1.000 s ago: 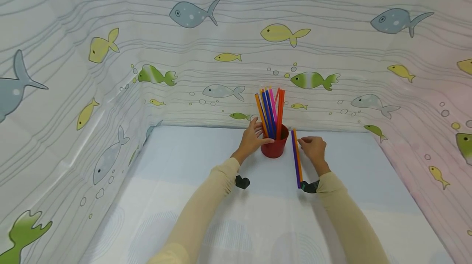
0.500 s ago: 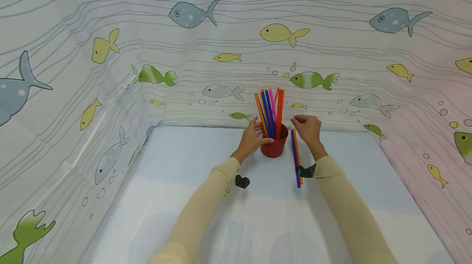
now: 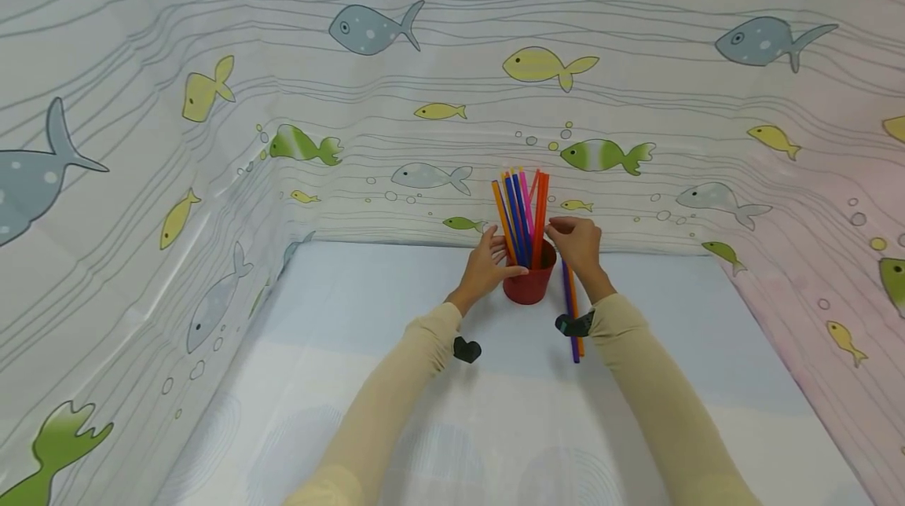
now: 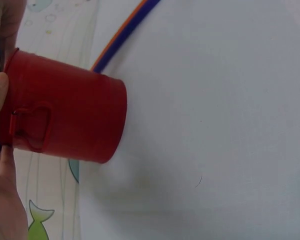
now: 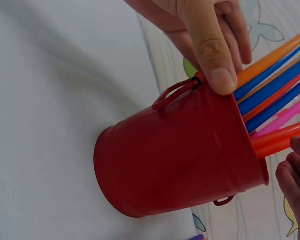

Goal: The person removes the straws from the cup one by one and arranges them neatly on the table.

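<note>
A red bucket [image 3: 526, 286] with small wire handles stands upright on the table, filled with several coloured straws [image 5: 280, 95]. My left hand [image 3: 484, 264] grips its left side, with the thumb [image 5: 222, 80] on the outside of the rim and the fingers round behind. My right hand [image 3: 578, 245] is at the right of the bunch, fingers curled, the tips against a red straw [image 3: 540, 215]. Its tips are partly cut off in the right wrist view. A purple straw [image 3: 576, 350] and an orange straw [image 3: 581, 342] lie side by side under my right wrist.
The white table [image 3: 353, 302] runs back to a wall sheet [image 3: 452, 82] printed with fish, just behind the bucket. More of this sheet closes off the left and right sides.
My right hand has left the top of the two straws on the table, rising and moving left to the red straws in the bucket. My left hand has stayed on the bucket.
</note>
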The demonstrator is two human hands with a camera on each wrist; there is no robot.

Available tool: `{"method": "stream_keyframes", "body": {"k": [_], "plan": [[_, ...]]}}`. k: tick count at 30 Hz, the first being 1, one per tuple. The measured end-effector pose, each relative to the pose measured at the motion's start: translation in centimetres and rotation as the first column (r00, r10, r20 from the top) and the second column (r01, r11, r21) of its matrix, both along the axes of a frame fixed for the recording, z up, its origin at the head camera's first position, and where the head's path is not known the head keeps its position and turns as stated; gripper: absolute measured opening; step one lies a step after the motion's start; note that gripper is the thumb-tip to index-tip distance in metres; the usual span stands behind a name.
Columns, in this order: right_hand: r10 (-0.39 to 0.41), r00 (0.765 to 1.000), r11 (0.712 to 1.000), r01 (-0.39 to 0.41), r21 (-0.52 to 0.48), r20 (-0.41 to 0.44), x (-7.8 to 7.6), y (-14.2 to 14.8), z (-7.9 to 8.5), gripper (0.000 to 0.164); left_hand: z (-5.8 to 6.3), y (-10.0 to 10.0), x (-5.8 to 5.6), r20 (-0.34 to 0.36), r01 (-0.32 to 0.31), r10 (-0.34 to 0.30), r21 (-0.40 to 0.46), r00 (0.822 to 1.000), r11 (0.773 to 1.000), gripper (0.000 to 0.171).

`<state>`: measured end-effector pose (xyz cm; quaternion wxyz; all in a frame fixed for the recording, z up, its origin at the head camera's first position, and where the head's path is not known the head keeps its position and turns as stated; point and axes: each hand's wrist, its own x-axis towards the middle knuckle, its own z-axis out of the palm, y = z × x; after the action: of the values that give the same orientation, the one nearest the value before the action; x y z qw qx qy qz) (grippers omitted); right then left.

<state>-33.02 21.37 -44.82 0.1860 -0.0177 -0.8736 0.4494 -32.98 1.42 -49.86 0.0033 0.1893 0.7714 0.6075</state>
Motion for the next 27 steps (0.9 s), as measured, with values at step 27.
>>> {"method": "stream_keyframes", "body": {"k": [27], "plan": [[-0.013, 1.000, 1.000, 0.013, 0.005, -0.005, -1.0, -0.8, -1.1, 0.027, -0.3, 0.3, 0.2, 0.013, -0.023, 0.023, 0.006, 1.000, 1.000, 0.102]]}}
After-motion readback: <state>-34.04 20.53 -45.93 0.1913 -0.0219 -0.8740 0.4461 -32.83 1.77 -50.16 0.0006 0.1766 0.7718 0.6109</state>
